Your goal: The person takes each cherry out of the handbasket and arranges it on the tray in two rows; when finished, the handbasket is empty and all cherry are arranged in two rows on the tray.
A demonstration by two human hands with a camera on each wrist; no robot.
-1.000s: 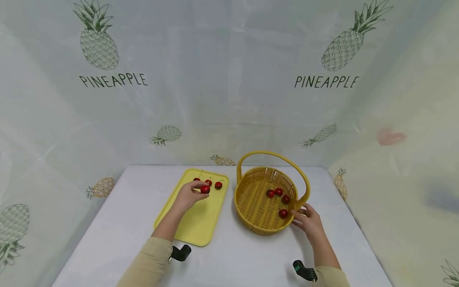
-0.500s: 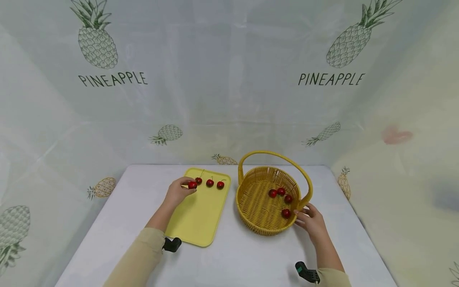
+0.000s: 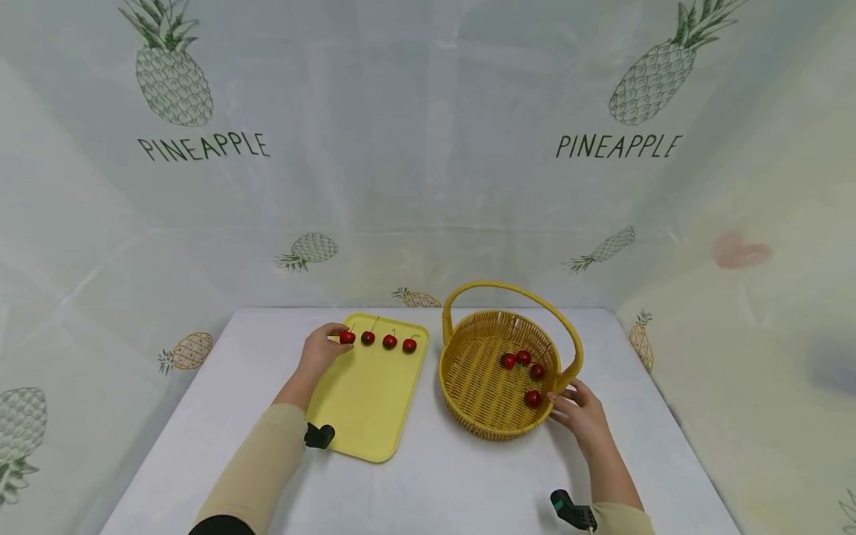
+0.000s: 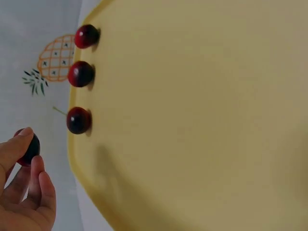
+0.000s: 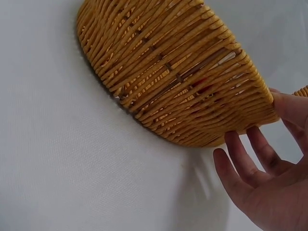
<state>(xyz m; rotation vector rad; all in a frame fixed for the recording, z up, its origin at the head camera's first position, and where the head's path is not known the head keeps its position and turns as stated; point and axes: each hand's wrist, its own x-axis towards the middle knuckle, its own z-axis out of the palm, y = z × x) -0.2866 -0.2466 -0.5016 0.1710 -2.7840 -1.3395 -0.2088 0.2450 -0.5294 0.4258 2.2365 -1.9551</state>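
Observation:
At the far left corner of the yellow tray, my left hand pinches a red cherry between thumb and fingers. In the left wrist view this cherry looks held above the tray, its shadow falling on the surface. Three more stemmed cherries lie in a row along the tray's far edge. My right hand grips the rim of a yellow woven basket beside the handle's base. The right wrist view shows the thumb over the rim and the fingers against the outer wall of the basket.
Several cherries lie in the right part of the basket. Its tall arched handle rises above it. Tray and basket stand side by side on a white table. A pineapple-print sheet hangs behind the table.
My left hand has carried its cherry leftward and slightly away, from over the middle of the row to the tray's far left corner. The right hand has stayed on the basket.

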